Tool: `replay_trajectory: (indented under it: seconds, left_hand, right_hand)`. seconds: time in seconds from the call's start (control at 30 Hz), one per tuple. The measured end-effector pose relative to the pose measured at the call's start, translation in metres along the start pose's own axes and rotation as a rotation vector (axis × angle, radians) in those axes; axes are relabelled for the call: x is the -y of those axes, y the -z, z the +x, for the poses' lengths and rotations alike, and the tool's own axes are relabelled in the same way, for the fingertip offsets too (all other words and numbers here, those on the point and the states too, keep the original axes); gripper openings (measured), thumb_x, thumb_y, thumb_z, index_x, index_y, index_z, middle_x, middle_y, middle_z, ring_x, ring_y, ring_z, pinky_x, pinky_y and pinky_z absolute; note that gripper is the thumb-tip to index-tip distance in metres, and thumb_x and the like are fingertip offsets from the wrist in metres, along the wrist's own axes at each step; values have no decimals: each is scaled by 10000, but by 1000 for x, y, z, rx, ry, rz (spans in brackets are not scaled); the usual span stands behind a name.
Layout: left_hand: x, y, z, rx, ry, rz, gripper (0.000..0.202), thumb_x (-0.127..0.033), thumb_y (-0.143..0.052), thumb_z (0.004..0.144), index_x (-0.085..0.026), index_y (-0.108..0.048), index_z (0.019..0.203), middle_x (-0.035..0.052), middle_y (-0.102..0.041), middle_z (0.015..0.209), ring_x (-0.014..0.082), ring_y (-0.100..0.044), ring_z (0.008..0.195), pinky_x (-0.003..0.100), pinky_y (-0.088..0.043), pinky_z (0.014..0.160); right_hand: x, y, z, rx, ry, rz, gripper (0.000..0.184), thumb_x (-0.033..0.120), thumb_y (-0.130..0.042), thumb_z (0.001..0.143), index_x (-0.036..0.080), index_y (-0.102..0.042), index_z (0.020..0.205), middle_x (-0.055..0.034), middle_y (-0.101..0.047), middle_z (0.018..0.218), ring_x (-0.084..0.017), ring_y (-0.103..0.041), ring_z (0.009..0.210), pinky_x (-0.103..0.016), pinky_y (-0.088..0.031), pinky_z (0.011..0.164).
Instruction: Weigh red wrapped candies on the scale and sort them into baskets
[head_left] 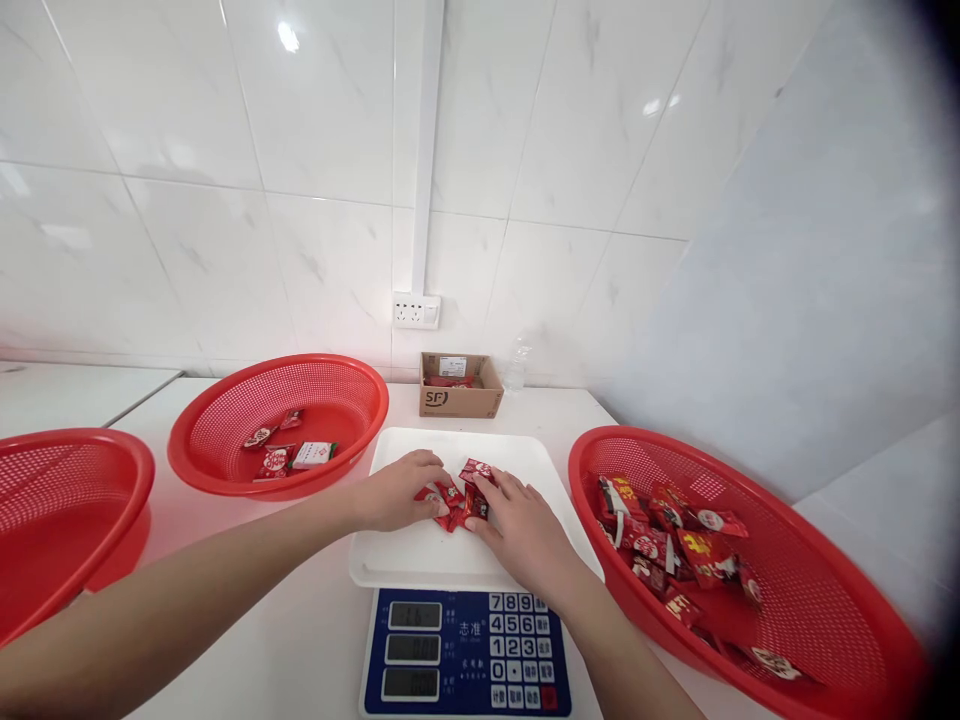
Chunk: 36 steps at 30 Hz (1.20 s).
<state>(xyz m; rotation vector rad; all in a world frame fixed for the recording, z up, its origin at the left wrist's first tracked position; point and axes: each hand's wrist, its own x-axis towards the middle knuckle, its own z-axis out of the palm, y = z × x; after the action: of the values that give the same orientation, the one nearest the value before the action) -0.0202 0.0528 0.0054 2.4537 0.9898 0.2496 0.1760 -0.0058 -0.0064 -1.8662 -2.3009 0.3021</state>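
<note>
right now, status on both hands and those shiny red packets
Left hand and right hand: both touching small red packets, firm grip unclear. Packets clustered on rectangular white tray. Round red plastic baskets flank it, not blocking.

The box [469, 403] bears the letters "SF", and the scale [466, 660] bears "志准" and keys [513, 647] numbered 0 to 9.

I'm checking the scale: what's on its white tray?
Small red packets lie on the white tray between the left hand and right hand. The hands partly cover them, so their exact number is hidden.
</note>
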Motion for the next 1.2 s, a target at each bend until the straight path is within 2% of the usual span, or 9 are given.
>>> replay_trajectory:
  seconds: [0.17, 0.33, 0.47, 0.7, 0.8, 0.9, 0.97, 1.07, 1.2]
  left_hand:
    - [5, -6, 7, -41, 9, 76, 297, -343, -520, 845, -218, -607, 1099, 106, -515, 1241, 259, -403, 1236, 398, -352, 1000]
    - [16, -5, 7, -102, 4, 110, 239, -319, -511, 854, -207, -625, 1031, 98, -568, 1148, 263, -409, 1214, 404, -345, 994]
    - [18, -4, 1, -106, -3, 100, 235, -352, -527, 846, -204, -606, 1011, 89, -574, 1134, 261, -429, 1195, 397, -365, 975]
    - [7, -6, -2, -81, 33, 20, 533, -434, -540, 820, -176, -405, 1266, 135, -459, 1303, 254, -461, 1178, 388, -420, 931]
    - [2, -7, 3, -52, 15, -6, 611, -427, -575, 799, -189, -364, 1320, 145, -379, 1391, 279, -354, 1282, 420, -358, 1004]
    - [-2, -7, 8, 8, -12, 23, 622, -413, -603, 787, -202, -385, 1330, 151, -319, 1439, 316, -227, 1347, 471, -279, 1052]
    - [-5, -7, 10, 23, -26, 41, 578, -374, -602, 794, -196, -417, 1312, 148, -390, 1389, 310, -269, 1323, 462, -287, 1046]
    - [-9, -7, 8, -5, -76, 28, 435, -295, -576, 812, -201, -499, 1230, 107, -538, 1207, 256, -426, 1189, 390, -359, 991]
    - [-9, -5, 3, 11, -45, -30, 396, -308, -557, 821, -225, -525, 1207, 84, -563, 1165, 238, -474, 1132, 345, -395, 934]
  right_hand:
    - [-1, 4, -5, 2, 15, 21, 506, 360, -475, 854, 236, -438, 1342, -83, -418, 1403, -259, -354, 1290, -447, -269, 1058]
    - [-1, 4, -7, 37, 40, 101, 480, 314, -485, 847, 215, -476, 1317, -93, -337, 1459, -246, -302, 1334, -426, -250, 1081]
    - [-2, 2, -6, 43, 135, 195, 478, 254, -489, 833, 206, -486, 1308, -70, -322, 1470, -207, -292, 1343, -370, -258, 1088]
    - [-3, 7, -11, 45, 160, 247, 482, 207, -497, 817, 232, -492, 1298, -57, -324, 1467, -186, -301, 1336, -347, -274, 1081]
    - [0, 9, -14, 43, 149, 232, 396, 219, -509, 818, 227, -569, 1210, -68, -328, 1461, -208, -302, 1336, -362, -284, 1074]
    - [1, 10, -16, 42, 126, 203, 337, 238, -504, 828, 223, -604, 1149, -71, -332, 1457, -231, -310, 1331, -390, -291, 1067]
    - [1, 9, -17, 40, 102, 173, 328, 263, -502, 834, 217, -607, 1142, -77, -345, 1449, -241, -315, 1327, -400, -295, 1062]
    - [0, 8, -16, 24, 47, 130, 365, 297, -499, 837, 189, -586, 1174, -99, -377, 1426, -243, -338, 1312, -386, -311, 1049]
    - [0, 8, -15, 39, -37, 143, 462, 294, -482, 835, 188, -486, 1285, -84, -354, 1439, -220, -389, 1277, -353, -342, 1026]
